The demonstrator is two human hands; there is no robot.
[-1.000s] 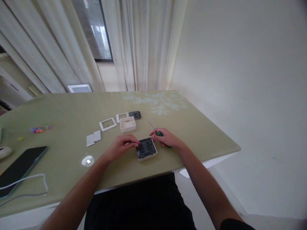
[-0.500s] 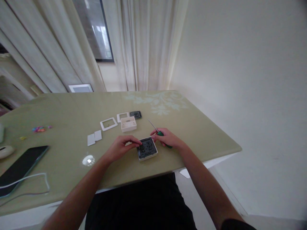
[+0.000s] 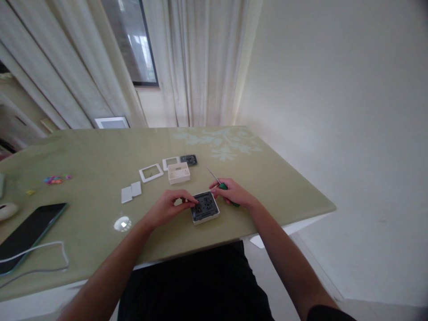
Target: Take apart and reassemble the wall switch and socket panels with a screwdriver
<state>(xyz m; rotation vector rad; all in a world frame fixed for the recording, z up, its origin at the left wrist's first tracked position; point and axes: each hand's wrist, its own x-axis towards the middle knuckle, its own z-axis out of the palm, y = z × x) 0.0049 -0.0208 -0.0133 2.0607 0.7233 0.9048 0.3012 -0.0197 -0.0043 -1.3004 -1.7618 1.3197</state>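
Note:
A wall switch (image 3: 207, 206), with a dark inner plate set in a white box, lies near the table's front edge. My left hand (image 3: 170, 206) reaches its left side, thumb and index finger pinched together over the dark plate. Whatever those fingertips pinch is too small to make out. In my right hand (image 3: 232, 192) is a screwdriver with a green handle (image 3: 224, 186), its thin shaft pointing up and left, away from the switch. The fingertips of that hand are at the box's upper right corner.
Behind the switch stand a white open box (image 3: 179, 174), two white frames (image 3: 151, 179) and another dark switch plate (image 3: 189, 159). White cover plates (image 3: 127, 195) lie left. Farther left are a phone (image 3: 31, 227), a cable (image 3: 63, 252) and colourful small pieces (image 3: 53, 180). A wall (image 3: 351, 133) rises right.
The view has shifted very slightly. Both hands, the screwdriver and the wall switch keep nearly the same positions.

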